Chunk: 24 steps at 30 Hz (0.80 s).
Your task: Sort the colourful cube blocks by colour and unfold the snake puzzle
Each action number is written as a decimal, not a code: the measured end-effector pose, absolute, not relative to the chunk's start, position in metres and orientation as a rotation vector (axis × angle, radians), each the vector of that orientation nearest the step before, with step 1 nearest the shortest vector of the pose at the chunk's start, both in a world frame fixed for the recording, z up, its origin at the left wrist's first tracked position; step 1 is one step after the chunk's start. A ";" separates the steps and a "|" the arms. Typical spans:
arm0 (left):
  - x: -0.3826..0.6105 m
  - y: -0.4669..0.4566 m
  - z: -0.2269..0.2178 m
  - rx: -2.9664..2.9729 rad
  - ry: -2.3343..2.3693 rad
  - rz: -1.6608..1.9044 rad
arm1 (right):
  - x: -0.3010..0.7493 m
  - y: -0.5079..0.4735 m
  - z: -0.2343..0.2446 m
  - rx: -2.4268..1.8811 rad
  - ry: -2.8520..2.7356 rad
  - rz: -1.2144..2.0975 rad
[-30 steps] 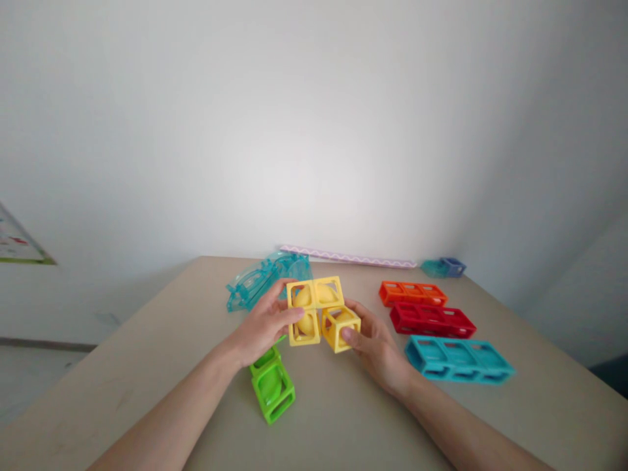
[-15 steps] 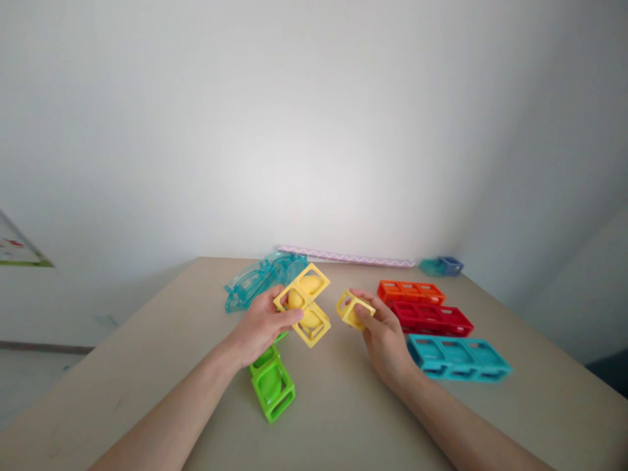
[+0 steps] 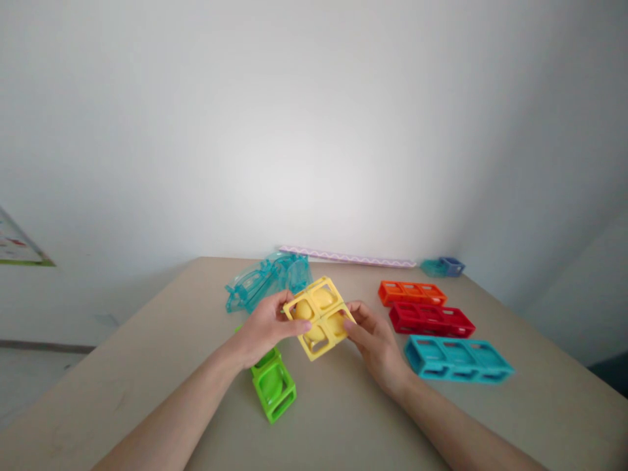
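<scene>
Between both hands, raised above the table, is a square of yellow blocks (image 3: 321, 316), open-framed cubes with rounded yellow shapes inside. My left hand (image 3: 269, 327) grips its left side, thumb across the front. On the right side, my right hand (image 3: 373, 340) pinches the corner cube, thumb in front and fingers behind. The cubes touch along their edges; whether they are joined cannot be seen. Below my left hand lies a green block row (image 3: 273, 384) on the table, its far end partly hidden by that hand.
To the right lie an orange row (image 3: 412, 292), a red row (image 3: 432, 318) and a turquoise row (image 3: 458, 358) of blocks. Behind my left hand are clear teal plastic pieces (image 3: 265, 281). A purple patterned strip (image 3: 348, 258) runs along the wall, with a blue block (image 3: 451, 266) at its right.
My right hand has brought its single yellow cube left against the piece in my left hand, filling the open corner into a square. The left-hand piece has shifted slightly right and down.
</scene>
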<state>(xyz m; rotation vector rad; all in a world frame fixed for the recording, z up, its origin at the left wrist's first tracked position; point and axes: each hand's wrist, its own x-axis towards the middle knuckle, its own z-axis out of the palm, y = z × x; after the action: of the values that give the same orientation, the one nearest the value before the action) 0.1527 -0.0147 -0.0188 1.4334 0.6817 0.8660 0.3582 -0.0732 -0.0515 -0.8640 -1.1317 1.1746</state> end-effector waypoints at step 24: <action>0.152 -0.018 -0.015 1.437 0.734 0.800 | 0.356 -0.077 -0.043 -0.854 -1.183 1.266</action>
<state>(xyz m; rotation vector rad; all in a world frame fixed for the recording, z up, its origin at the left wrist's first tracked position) 0.1523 -0.0176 -0.0147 1.4372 0.7342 0.7996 0.3561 -0.0767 -0.0429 -0.8541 -1.1830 1.2658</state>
